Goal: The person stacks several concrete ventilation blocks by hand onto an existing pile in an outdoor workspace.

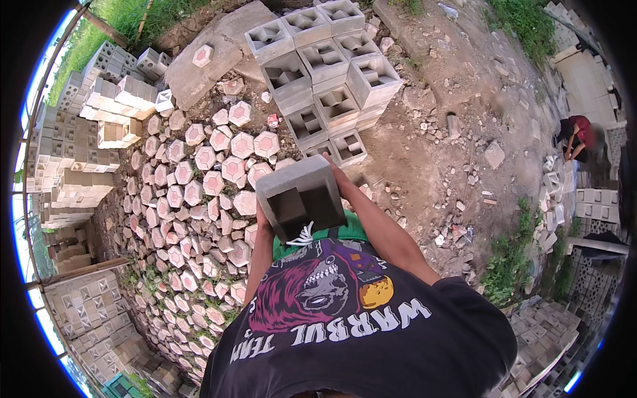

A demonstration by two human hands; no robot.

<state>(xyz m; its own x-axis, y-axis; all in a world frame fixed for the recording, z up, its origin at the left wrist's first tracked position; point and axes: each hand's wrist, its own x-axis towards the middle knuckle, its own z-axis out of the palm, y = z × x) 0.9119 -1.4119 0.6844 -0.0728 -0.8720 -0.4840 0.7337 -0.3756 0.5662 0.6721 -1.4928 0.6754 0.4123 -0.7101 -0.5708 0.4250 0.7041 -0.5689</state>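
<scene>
A grey hollow concrete block (292, 178) with a stepped inner opening is held in front of my waist. My right hand (337, 175) grips its far right side, fingers partly out of sight. My left hand (263, 217) is against the block's left side, mostly hidden by it. Just beyond the held block rises a stack of similar concrete blocks (325, 58), piled in several tiers with their openings facing up. Below the block, a white drawstring (302, 235) hangs over green shorts (353, 229).
Uneven hexagonal pavers (213, 182) cover the ground at left. Block stacks (116, 99) line the far left, and a concrete slab (206, 56) lies at the back. Rubble (458, 232) litters the dirt at right. A person in red (576, 136) bends over at the far right.
</scene>
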